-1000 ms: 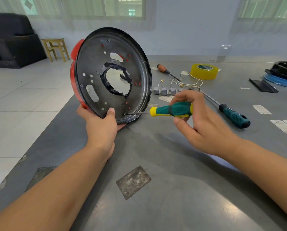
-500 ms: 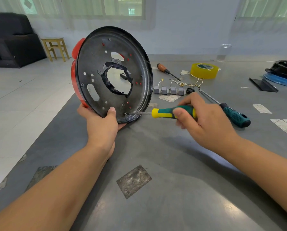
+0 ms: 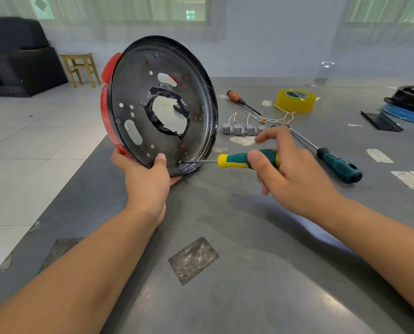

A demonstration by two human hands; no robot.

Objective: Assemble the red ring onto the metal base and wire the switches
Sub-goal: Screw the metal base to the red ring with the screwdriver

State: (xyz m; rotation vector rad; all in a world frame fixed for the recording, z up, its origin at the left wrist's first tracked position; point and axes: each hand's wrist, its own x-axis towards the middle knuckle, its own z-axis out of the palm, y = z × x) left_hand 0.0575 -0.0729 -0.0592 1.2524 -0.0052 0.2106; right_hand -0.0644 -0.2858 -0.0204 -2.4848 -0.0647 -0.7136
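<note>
We have the metal base [image 3: 162, 109] stood on edge on the grey worktop [image 3: 249, 273], its flat back toward us, with the red ring [image 3: 106, 102] showing behind its left rim. Our left hand [image 3: 148, 179] grips the lower rim of the base, thumb pressed on its face and fingers curled behind. Our right hand [image 3: 290, 169], to the right of the base, holds the green-and-yellow screwdriver [image 3: 239, 160] loosely: the thumb lies on the handle and the fingers are half spread and blurred, as if re-gripping between turns. The tip sits at a screw hole near the bottom of the base.

We judge the ring to be seated on the base already and the fastening under way; a few screw heads show on the face, while red shows through several other holes, so some screws likely remain. The wiring looks untouched: the row of small grey switches [image 3: 243, 128] lies just right of the base with pale wires [image 3: 273, 119] loose behind it.

Further right of the base lie a second green screwdriver [image 3: 338, 165], an orange-handled one [image 3: 237, 97], a yellow tape roll [image 3: 296, 100] and, at the far edge, a black part on a blue ring [image 3: 408, 104]. Paper scraps and worn patches mark the worktop. Left of the base the white tiled floor [image 3: 32, 141] runs back to a wooden stool [image 3: 79, 66] and a dark sofa [image 3: 15, 56] beneath curtained windows.
</note>
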